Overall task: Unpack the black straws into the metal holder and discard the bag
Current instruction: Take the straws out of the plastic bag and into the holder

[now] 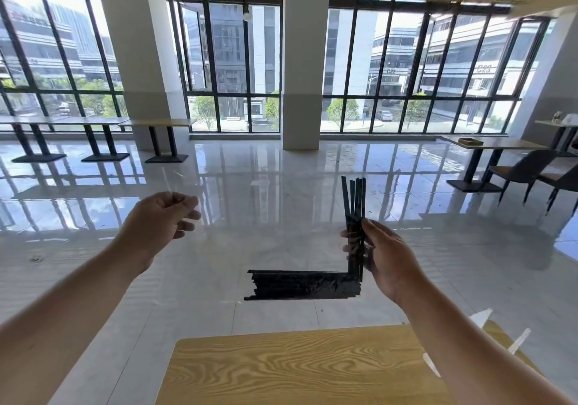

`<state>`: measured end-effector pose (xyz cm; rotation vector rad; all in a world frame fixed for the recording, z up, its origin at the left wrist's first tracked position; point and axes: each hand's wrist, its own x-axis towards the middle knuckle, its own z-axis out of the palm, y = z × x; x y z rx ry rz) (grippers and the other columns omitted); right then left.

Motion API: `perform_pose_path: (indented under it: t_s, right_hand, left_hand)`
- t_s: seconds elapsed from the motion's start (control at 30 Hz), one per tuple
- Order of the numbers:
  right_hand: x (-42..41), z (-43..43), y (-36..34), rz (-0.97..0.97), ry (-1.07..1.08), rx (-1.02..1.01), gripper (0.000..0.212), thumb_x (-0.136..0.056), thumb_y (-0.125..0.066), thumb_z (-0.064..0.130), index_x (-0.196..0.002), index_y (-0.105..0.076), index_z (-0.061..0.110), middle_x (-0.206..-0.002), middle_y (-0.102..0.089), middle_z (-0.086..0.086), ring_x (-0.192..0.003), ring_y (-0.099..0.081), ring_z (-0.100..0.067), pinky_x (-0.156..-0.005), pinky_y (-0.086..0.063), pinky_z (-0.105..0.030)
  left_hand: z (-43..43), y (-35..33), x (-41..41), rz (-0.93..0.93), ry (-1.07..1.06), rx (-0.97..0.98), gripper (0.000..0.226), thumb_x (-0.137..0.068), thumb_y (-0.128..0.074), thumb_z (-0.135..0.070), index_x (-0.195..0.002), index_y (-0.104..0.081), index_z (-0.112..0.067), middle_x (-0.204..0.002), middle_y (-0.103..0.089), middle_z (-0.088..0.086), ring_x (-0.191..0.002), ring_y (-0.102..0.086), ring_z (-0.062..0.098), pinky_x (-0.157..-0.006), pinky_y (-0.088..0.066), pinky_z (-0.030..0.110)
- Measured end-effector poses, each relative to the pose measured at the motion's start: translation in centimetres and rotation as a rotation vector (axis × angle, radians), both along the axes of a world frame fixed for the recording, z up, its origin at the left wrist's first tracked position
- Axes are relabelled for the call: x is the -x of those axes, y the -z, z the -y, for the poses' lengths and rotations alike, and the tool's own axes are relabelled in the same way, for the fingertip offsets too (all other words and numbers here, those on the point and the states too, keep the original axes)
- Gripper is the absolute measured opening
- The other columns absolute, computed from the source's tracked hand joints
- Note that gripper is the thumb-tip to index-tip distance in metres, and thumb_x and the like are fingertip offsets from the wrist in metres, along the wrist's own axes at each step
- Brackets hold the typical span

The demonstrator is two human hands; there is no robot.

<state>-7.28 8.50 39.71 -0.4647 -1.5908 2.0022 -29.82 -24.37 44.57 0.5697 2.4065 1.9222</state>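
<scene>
Right hand (386, 259) pinched shut on an upright bunch of thin black straws (356, 214), held above the near edge of the wood-grain tabletop (281, 370). Left hand (162, 221) curled closed at far left, apparently gripping clear plastic bag (219, 248), barely visible. More black straws (300, 284) lying level inside, between both hands.

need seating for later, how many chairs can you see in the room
2, both at the far right: one chair beside the dark-legged table, another chair cut off by the frame edge. More may be out of view.

Bright daylight floods through tall dark-framed glass windows (231, 60) at twelve o'clock, glaring off the glossy pale tiled floor (250, 185); edges bow.
</scene>
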Motion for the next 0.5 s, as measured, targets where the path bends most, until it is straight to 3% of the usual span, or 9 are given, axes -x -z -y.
perform_pose_path:
  t_s: [0.07, 0.23, 0.37, 0.5]
  right_hand:
    - [-0.2, -0.3, -0.4, -0.001, 0.02, -0.029, 0.03, -0.109, -0.056, 0.031, -0.105, -0.085, 0.022, -0.111, -0.08, -0.015, -0.081, -0.075, -0.027, -0.077, -0.054, -0.042]
    - [-0.4, -0.7, -2.0, -0.019, 0.09, -0.166, 0.029, -0.109, -0.056, 0.034, -0.11, -0.083, 0.023, -0.108, -0.082, -0.01, -0.084, -0.078, -0.026, -0.07, -0.061, -0.037]
    - [0.4, -0.6, -2.5, -0.002, 0.158, -0.332, 0.029, -0.109, -0.057, 0.02, -0.104, -0.084, 0.027, -0.102, -0.084, 0.0, -0.095, -0.079, -0.025, -0.081, -0.061, -0.038]
    - [0.8, -0.3, -2.0, -0.018, 0.217, -0.361, 0.025, -0.11, -0.056, 0.023, -0.105, -0.08, 0.023, -0.1, -0.084, 0.005, -0.094, -0.079, -0.019, -0.081, -0.062, -0.033]
  left_hand:
    - [0.1, 0.1, -0.1, 0.017, 0.02, 0.013, 0.018, -0.099, -0.072, -0.036, -0.097, -0.077, -0.018, -0.087, -0.083, -0.003, -0.065, -0.075, 0.009, -0.071, -0.056, 0.035]
    - [0.0, 0.7, -0.6, 0.035, 0.04, 0.026, 0.021, -0.101, -0.07, -0.036, -0.097, -0.077, -0.016, -0.087, -0.083, -0.001, -0.066, -0.074, 0.01, -0.072, -0.056, 0.035]
    - [-0.6, 1.0, -1.0, 0.048, 0.027, 0.005, 0.022, -0.103, -0.067, -0.033, -0.095, -0.076, -0.016, -0.084, -0.082, -0.001, -0.069, -0.072, 0.015, -0.071, -0.055, 0.033]
    - [-0.8, 0.9, -1.2, 0.043, 0.02, -0.015, 0.021, -0.103, -0.068, -0.033, -0.093, -0.076, -0.015, -0.079, -0.08, -0.001, -0.065, -0.07, 0.011, -0.069, -0.054, 0.032]
